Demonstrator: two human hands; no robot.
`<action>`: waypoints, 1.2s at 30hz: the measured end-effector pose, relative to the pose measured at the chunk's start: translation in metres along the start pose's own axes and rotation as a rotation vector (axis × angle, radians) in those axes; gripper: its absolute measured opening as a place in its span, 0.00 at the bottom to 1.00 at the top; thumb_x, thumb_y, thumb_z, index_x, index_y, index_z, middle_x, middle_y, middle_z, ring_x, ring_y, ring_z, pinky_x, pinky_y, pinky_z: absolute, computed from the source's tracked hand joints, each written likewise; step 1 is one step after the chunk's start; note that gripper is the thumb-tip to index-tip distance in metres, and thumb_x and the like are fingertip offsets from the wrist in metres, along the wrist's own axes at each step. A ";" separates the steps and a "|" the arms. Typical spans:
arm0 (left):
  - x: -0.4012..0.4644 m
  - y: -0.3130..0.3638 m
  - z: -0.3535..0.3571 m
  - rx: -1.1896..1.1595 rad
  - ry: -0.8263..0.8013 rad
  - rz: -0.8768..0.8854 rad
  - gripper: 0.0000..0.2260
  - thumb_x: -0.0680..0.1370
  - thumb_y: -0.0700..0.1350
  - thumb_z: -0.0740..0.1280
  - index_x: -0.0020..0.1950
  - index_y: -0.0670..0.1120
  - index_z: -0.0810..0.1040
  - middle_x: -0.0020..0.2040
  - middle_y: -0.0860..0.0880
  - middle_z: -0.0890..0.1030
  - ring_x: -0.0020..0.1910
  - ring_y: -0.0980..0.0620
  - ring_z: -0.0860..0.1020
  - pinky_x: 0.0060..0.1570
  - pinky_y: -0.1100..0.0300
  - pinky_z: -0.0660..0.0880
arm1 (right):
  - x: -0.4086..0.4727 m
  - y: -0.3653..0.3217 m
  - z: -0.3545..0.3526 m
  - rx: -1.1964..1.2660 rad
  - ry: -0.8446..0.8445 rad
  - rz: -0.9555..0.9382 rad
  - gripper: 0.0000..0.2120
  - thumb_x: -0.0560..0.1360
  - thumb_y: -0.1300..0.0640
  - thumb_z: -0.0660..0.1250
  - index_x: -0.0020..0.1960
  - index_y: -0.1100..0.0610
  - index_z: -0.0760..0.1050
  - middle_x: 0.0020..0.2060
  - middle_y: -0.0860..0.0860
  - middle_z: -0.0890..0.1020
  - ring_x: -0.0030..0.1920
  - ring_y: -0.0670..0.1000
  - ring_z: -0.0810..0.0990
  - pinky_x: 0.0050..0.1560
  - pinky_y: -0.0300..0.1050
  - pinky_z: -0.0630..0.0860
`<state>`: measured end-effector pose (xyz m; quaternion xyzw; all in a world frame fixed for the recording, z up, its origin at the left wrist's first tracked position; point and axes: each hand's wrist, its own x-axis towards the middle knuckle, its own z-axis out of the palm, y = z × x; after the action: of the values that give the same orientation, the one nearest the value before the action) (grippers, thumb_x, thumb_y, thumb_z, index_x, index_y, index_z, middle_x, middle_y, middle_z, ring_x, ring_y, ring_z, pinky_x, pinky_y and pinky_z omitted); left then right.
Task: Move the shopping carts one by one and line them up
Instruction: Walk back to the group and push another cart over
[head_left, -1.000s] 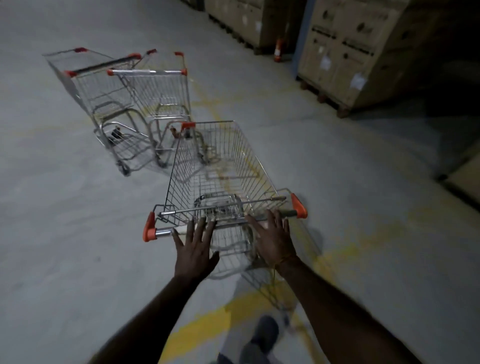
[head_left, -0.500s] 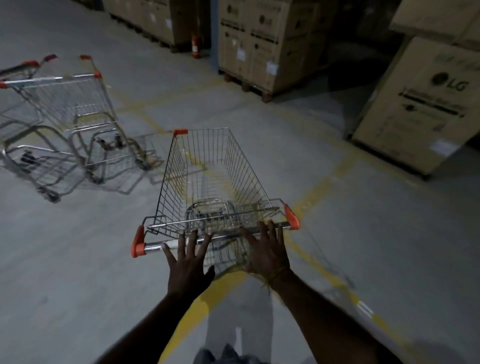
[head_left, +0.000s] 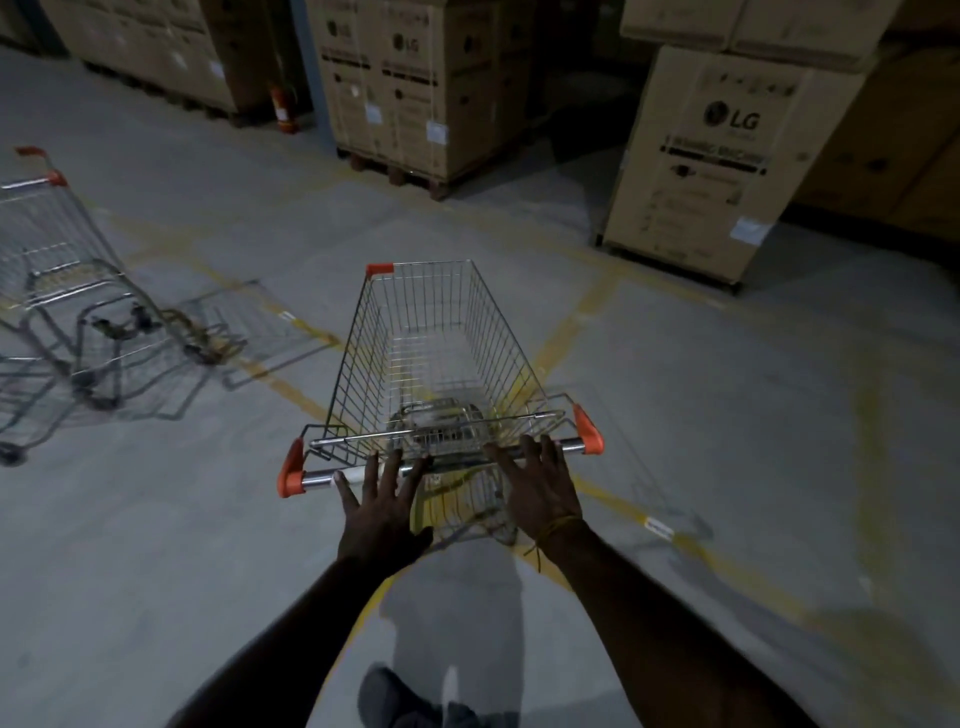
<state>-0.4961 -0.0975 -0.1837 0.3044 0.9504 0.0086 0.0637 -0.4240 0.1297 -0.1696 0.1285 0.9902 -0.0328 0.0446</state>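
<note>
Parked carts (head_left: 78, 291) now further left, cart (head_left: 431, 353) facing boxes (head_left: 717, 166)

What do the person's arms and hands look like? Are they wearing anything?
Both forearms are bare, with no sleeves in view and no gloves. The left hand has nothing on it that shows. The right hand has a thin yellowish thread tied round its wrist, with loose ends hanging down.

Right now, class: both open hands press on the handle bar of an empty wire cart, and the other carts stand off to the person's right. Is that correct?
Not quite. The head view shows the other carts off to the person's left, not the right. The rest holds: the left hand and right hand press open on the handle bar of the empty wire cart.
</note>
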 end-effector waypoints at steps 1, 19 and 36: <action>-0.003 0.010 0.001 0.009 -0.006 0.016 0.52 0.63 0.67 0.70 0.79 0.56 0.45 0.79 0.42 0.55 0.76 0.34 0.56 0.65 0.23 0.46 | -0.011 0.009 0.004 -0.011 0.007 0.017 0.42 0.65 0.54 0.72 0.75 0.40 0.61 0.69 0.62 0.72 0.69 0.70 0.67 0.71 0.64 0.58; 0.018 0.155 0.011 0.073 -0.035 0.445 0.48 0.64 0.67 0.67 0.79 0.56 0.50 0.79 0.43 0.53 0.77 0.35 0.54 0.67 0.27 0.42 | -0.150 0.127 0.014 0.045 0.074 0.422 0.47 0.58 0.64 0.73 0.74 0.43 0.64 0.66 0.60 0.74 0.67 0.67 0.70 0.70 0.64 0.66; 0.111 0.272 0.006 0.044 -0.022 0.975 0.48 0.60 0.65 0.69 0.77 0.56 0.57 0.76 0.43 0.64 0.73 0.36 0.63 0.65 0.24 0.51 | -0.192 0.183 0.008 0.030 0.106 0.939 0.39 0.64 0.61 0.61 0.75 0.44 0.64 0.60 0.60 0.75 0.61 0.65 0.71 0.68 0.61 0.65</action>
<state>-0.4273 0.1883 -0.1876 0.7153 0.6964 0.0140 0.0560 -0.1918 0.2575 -0.1690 0.5645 0.8252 -0.0166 0.0024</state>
